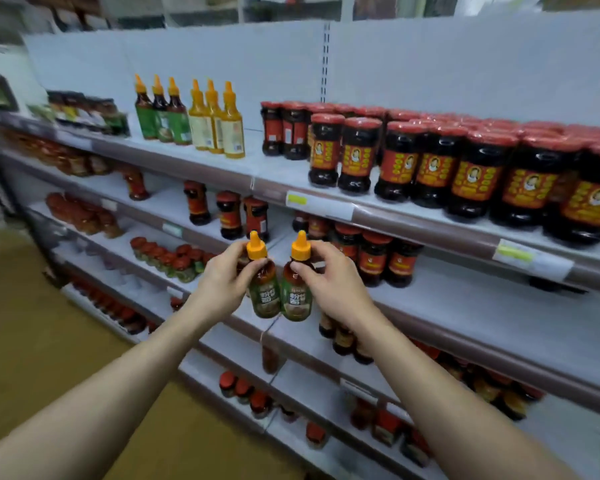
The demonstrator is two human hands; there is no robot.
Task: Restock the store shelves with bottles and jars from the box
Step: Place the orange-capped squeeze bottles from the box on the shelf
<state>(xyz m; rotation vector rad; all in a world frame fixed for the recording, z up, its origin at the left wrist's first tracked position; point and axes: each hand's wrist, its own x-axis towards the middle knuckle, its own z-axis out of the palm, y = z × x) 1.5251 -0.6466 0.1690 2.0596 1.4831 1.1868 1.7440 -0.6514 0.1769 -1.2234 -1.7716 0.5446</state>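
My left hand (222,278) grips a dark sauce bottle (264,292) with a green label and an orange nozzle cap, held by its neck. My right hand (329,282) grips a second, matching bottle (296,296) the same way. Both bottles are upright, side by side and nearly touching, in the air in front of the second shelf. On the top shelf (187,161), three matching green-label bottles (161,114) stand in a row with three yellow bottles (217,121) to their right. The box is out of view.
Red-lidded dark jars (430,161) crowd the top shelf's right half, with a bare gap between them and the yellow bottles. Lower shelves hold more red-capped jars (229,214) with open spaces. Brown floor (49,341) lies to the left.
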